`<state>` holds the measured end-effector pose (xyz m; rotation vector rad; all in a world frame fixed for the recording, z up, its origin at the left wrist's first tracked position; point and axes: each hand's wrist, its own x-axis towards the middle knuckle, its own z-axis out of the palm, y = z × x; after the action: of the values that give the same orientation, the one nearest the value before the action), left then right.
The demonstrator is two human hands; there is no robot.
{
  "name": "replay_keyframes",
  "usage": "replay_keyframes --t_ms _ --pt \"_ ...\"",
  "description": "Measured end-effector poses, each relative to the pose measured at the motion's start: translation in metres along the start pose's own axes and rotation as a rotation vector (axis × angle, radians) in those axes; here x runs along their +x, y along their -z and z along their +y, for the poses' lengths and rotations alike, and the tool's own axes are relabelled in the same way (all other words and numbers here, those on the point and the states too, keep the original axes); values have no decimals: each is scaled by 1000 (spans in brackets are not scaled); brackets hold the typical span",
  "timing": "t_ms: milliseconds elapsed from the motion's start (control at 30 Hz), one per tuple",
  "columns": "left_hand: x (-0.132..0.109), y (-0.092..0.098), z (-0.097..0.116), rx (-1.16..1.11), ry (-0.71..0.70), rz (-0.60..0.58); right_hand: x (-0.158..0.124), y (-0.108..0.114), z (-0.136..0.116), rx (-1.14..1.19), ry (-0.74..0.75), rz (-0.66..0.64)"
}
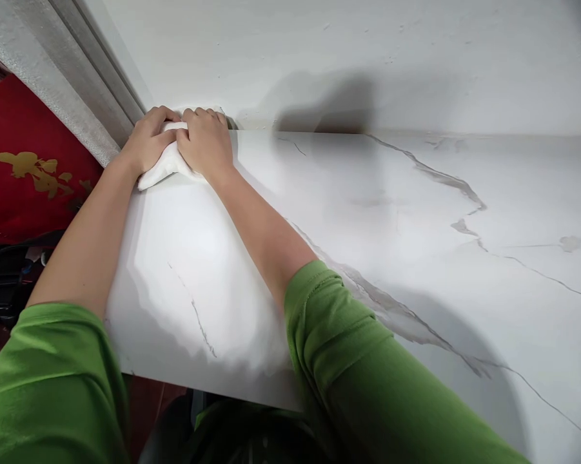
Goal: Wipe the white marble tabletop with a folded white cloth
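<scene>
A white cloth lies bunched at the far left corner of a white marble-patterned tabletop. My left hand and my right hand both press down on it side by side, fingers curled over the cloth and touching each other. Part of the cloth sticks out below my left hand at the table's left edge; the rest is hidden under the hands. Both arms wear green sleeves pushed above the elbow.
A white wall rises right behind the table's far edge. A grey curtain or frame slants down at the left. A red cloth with gold print and dark clutter lie below the table's left side.
</scene>
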<state>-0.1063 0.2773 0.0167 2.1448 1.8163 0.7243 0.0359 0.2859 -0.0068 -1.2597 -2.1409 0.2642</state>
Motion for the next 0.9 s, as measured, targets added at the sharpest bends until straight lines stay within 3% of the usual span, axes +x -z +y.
replay_keyframes --t_ms 167,400,567,733,900 --pt "-2 1 2 26 37 -31 -4 5 -3 -48 -6 -54" --pt "-8 -2 3 129 -27 -87 -1 -16 8 -11 33 11" --pt "-21 -7 5 159 -92 -93 -25 -7 8 8 70 34" --pt "-61 -14 22 155 -134 -74 -71 22 -2 -63 103 -32" --pt "-135 -22 64 235 -200 -67 -138 56 -13 -85 144 -85"
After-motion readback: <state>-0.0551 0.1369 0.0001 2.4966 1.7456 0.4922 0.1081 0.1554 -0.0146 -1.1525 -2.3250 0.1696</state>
